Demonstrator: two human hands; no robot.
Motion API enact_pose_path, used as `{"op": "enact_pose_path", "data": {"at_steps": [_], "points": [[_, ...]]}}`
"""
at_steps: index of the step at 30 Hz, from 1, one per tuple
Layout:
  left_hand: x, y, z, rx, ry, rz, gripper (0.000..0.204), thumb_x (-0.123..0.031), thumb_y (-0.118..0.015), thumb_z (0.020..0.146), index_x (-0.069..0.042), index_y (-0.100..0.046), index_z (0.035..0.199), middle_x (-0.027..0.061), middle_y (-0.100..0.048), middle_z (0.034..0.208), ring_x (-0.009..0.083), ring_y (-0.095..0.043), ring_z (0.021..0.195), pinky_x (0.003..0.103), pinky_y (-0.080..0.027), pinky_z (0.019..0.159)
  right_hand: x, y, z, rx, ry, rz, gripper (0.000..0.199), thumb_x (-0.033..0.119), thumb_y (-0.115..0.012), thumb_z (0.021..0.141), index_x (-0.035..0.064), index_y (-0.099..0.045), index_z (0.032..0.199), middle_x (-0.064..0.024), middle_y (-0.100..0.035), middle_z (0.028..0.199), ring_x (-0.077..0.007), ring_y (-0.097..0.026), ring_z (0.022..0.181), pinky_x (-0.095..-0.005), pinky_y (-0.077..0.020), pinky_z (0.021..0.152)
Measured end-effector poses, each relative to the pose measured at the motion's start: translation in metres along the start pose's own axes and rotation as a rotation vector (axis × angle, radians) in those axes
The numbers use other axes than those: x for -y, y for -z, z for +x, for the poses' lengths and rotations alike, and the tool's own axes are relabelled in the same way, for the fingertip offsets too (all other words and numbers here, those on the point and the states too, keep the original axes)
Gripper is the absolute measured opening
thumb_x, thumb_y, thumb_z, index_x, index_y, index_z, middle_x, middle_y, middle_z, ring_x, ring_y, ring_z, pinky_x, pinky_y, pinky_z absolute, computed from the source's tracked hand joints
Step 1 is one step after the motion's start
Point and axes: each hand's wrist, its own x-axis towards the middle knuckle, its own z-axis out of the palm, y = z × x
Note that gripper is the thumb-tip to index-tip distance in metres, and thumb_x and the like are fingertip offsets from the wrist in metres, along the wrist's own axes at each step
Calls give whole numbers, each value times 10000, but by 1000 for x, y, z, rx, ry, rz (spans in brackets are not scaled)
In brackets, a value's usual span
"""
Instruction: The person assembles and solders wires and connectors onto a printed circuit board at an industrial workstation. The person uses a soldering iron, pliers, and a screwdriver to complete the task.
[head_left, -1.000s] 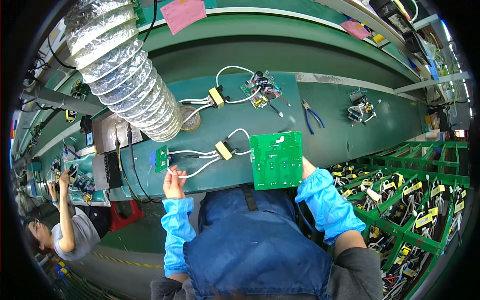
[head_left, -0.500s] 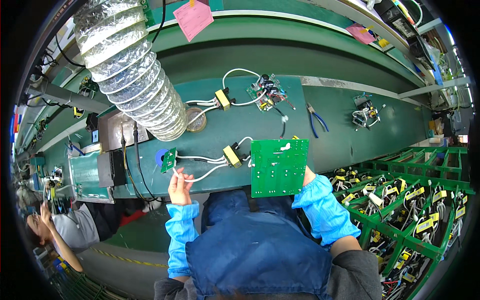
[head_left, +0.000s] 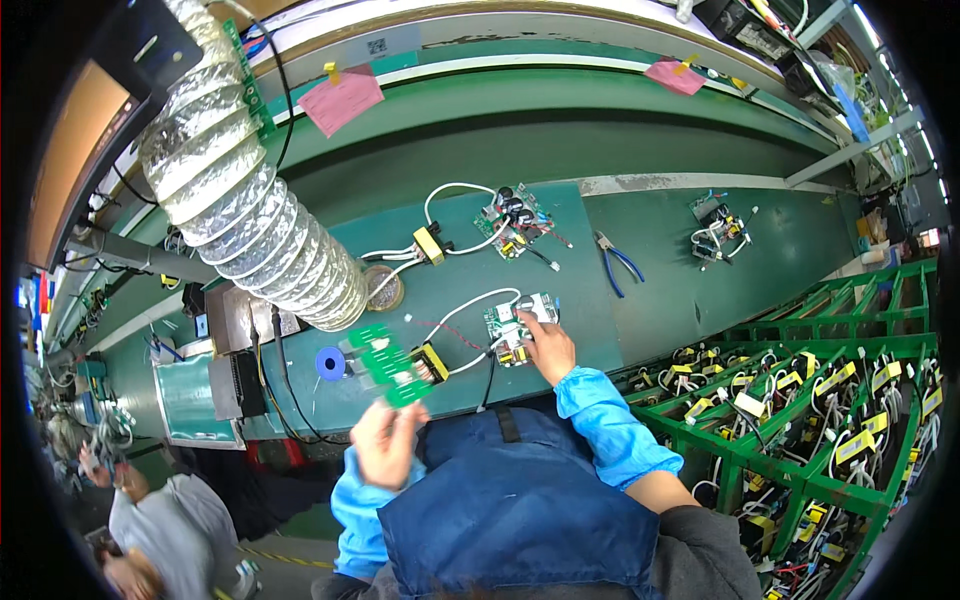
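Observation:
My left hand [head_left: 384, 443] is closed on the near end of a narrow green circuit board panel [head_left: 385, 364], blurred by motion, held over the bench's front edge. To its right, a populated circuit board [head_left: 507, 318] lies component side up on the green mat. My right hand [head_left: 549, 347] rests on this board's right side, fingers bent over the parts. A yellow transformer [head_left: 428, 363], partly behind the panel, is wired to the board by white leads. Farther back sits a similar circuit board [head_left: 513, 222] with its own yellow transformer [head_left: 429, 245].
Blue-handled pliers [head_left: 618, 265] and another board assembly [head_left: 722, 232] lie to the right. A ribbed duct [head_left: 265, 230] hangs at left above a round tin [head_left: 383, 288] and a blue spool [head_left: 330, 364]. Green racks [head_left: 800, 475] with wired assemblies stand at right; another person [head_left: 180, 530] is at lower left.
The large board went from underside-up in my right hand to component side up on the mat. My left hand now holds a green panel instead of the white wire by the small board.

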Motion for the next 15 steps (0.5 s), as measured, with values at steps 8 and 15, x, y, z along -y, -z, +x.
{"op": "enact_pose_path", "data": {"at_steps": [8, 15], "points": [[49, -171, 82, 453, -453, 388, 202, -158, -575, 782, -48, -584, 951, 127, -600, 817, 276, -596, 740, 361, -476, 656, -10, 50, -55, -457, -181, 483, 346, 5, -552, 755, 35, -505, 1096, -142, -551, 949, -278, -558, 850, -341, -448, 761], [121, -258, 102, 706, 8, 365, 546, -314, -721, 615, -96, -580, 1096, 160, -434, 1258, 365, -399, 1157, 395, -297, 1004, -13, 70, -80, -585, -109, 325, 129, 0, -495, 781, 31, -567, 884, -102, -565, 897, -234, -559, 832, -339, -453, 751]]}}
